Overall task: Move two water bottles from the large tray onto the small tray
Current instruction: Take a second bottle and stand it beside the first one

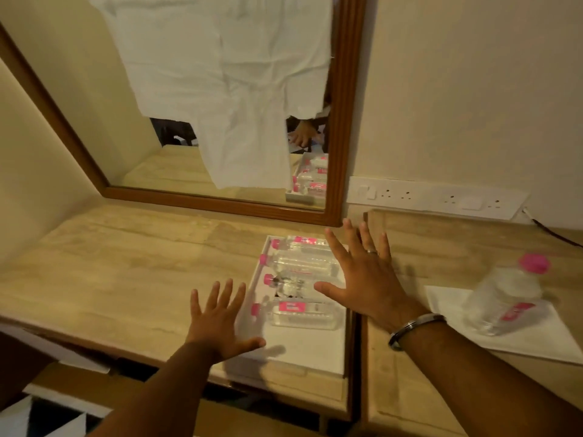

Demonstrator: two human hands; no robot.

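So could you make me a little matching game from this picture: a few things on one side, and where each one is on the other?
Things:
1. large tray
2. upright bottle
3. left hand
4. mirror

Places:
A. standing on the white sheet at the right
B. against the wall, partly covered by a white cloth
C. spread open at the tray's left edge
D. on the counter, holding four bottles lying flat

Pairs: 1-D, 2-A, 3-C, 4-B

Clear plastic bottles [303, 313]; seemingly matt white tray [303, 351].
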